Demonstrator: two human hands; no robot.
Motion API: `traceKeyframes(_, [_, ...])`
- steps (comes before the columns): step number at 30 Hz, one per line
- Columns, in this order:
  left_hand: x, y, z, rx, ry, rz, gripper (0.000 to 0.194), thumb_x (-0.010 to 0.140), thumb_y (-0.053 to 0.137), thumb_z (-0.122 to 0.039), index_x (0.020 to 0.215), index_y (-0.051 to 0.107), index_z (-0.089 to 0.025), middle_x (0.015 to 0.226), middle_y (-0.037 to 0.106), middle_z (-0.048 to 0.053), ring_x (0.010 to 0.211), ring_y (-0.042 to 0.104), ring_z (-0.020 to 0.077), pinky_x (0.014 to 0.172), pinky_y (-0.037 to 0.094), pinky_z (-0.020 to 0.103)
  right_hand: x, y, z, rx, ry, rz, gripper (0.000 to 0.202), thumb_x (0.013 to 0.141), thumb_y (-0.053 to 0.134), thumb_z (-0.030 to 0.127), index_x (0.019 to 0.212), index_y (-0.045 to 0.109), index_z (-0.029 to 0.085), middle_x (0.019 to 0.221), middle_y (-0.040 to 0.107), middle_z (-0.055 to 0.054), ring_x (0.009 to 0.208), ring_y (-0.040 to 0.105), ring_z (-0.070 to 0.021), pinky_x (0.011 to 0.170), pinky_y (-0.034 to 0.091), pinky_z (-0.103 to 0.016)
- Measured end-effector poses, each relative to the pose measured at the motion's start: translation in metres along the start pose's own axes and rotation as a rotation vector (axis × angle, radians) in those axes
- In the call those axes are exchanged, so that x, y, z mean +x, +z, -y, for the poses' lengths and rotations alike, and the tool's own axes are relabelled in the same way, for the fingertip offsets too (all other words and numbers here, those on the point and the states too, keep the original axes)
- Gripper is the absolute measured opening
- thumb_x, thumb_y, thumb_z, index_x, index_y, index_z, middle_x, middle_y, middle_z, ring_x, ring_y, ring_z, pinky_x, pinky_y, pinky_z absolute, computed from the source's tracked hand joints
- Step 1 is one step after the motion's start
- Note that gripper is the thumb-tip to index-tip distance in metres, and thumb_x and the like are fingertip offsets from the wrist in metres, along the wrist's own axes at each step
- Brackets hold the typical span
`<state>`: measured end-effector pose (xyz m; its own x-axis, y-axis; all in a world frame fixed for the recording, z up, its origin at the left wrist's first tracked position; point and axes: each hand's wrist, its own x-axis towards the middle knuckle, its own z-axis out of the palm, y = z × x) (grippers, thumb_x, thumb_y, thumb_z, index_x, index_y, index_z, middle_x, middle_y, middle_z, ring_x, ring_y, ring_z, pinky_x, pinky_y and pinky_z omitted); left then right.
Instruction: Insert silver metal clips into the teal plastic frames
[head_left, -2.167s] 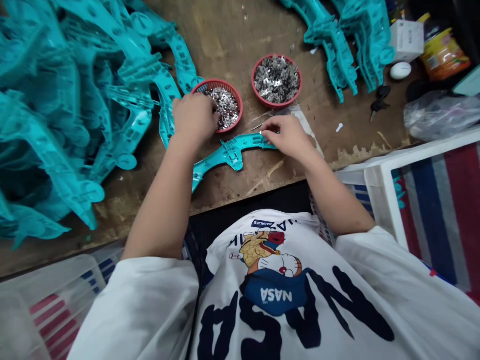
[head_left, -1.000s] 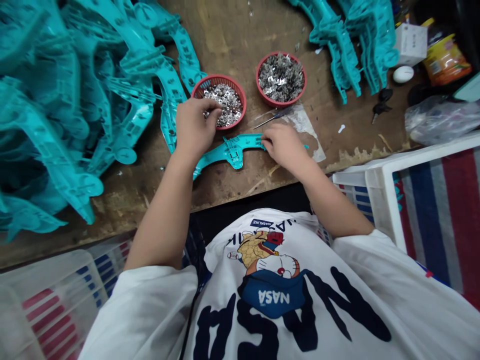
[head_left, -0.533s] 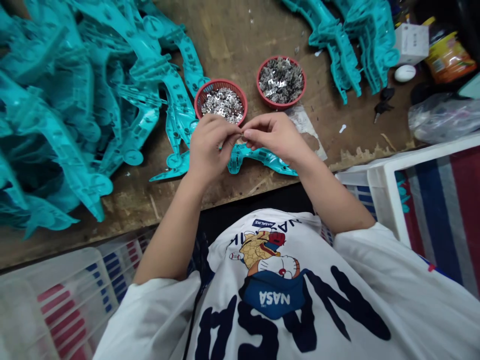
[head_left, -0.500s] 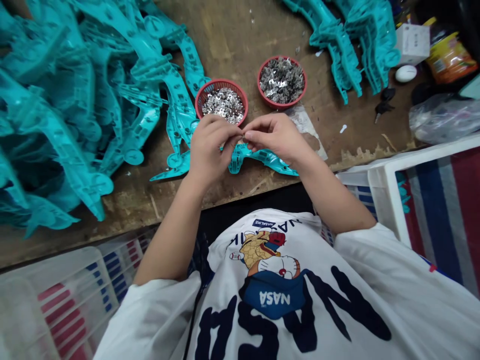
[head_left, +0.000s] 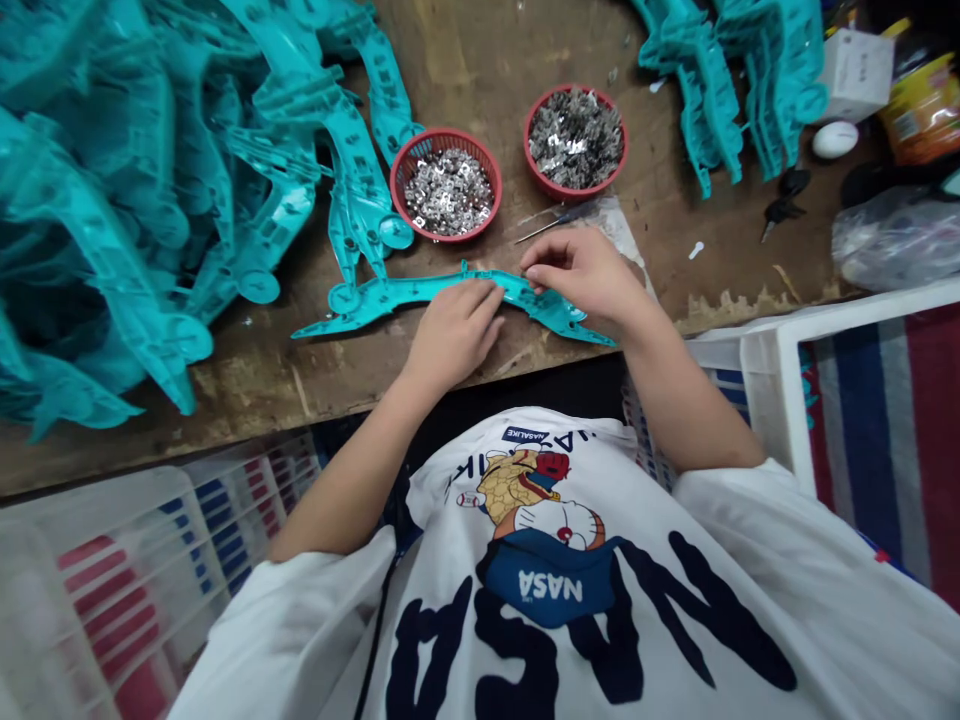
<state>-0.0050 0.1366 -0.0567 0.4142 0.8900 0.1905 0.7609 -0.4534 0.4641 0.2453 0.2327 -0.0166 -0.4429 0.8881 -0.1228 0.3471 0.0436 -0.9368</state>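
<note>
A long teal plastic part (head_left: pixel 405 290) lies across the table near its front edge. My left hand (head_left: pixel 459 335) rests over the middle of this part, its fingers close together on it. Over the right half of the part is my right hand (head_left: pixel 581 275), with thumb and index finger pinched; anything between them is too small to make out. Behind the part stand a red basket (head_left: pixel 446 238) of small silvery metal pieces and a red bowl (head_left: pixel 576 192) of darker metal clips. A thin metal tool (head_left: pixel 541 227) lies between bowl and part.
Teal parts are heaped on the left (head_left: pixel 112 230), and more stand at the back right (head_left: pixel 705 100). A white box (head_left: pixel 856 75), a white egg-shaped object (head_left: pixel 835 140), keys (head_left: pixel 784 208) and a plastic bag (head_left: pixel 892 240) are at the right.
My hands, earlier together fingertip to fingertip, have moved apart. The left has come down onto the teal part and the right has shifted right. The thin tool now shows.
</note>
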Motion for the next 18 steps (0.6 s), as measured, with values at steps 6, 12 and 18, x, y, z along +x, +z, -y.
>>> traceKeyframes(6, [-0.054,0.008,-0.006,0.033,-0.112,0.019,0.047,0.117,0.061,-0.039,0.161,0.075,-0.033,0.170,0.071,0.018,0.165,0.061,0.0458,0.130,0.049,0.073,-0.007,-0.005,-0.004,-0.251,-0.164,0.169,0.019,0.094,0.070,0.023,0.099,0.088,0.024,0.106,0.088,-0.006,0.102,0.080,-0.0290,0.099,0.063,-0.044])
traceKeyframes(12, [-0.049,0.009,-0.012,0.004,-0.107,0.056,0.049,0.120,0.054,-0.041,0.166,0.071,-0.034,0.176,0.067,0.012,0.171,0.056,0.0412,0.131,0.046,0.068,0.000,0.015,-0.009,-0.284,-0.245,0.307,0.020,0.098,0.067,0.022,0.098,0.087,0.025,0.111,0.086,-0.008,0.106,0.079,-0.0282,0.107,0.060,-0.043])
traceKeyframes(18, [-0.047,0.008,-0.014,-0.014,-0.113,0.055,0.051,0.120,0.052,-0.038,0.167,0.070,-0.033,0.176,0.067,0.012,0.171,0.055,0.0407,0.130,0.045,0.069,-0.002,0.026,-0.018,-0.317,-0.263,0.286,0.019,0.099,0.068,0.023,0.098,0.087,0.024,0.112,0.084,-0.010,0.108,0.077,-0.0289,0.104,0.059,-0.044])
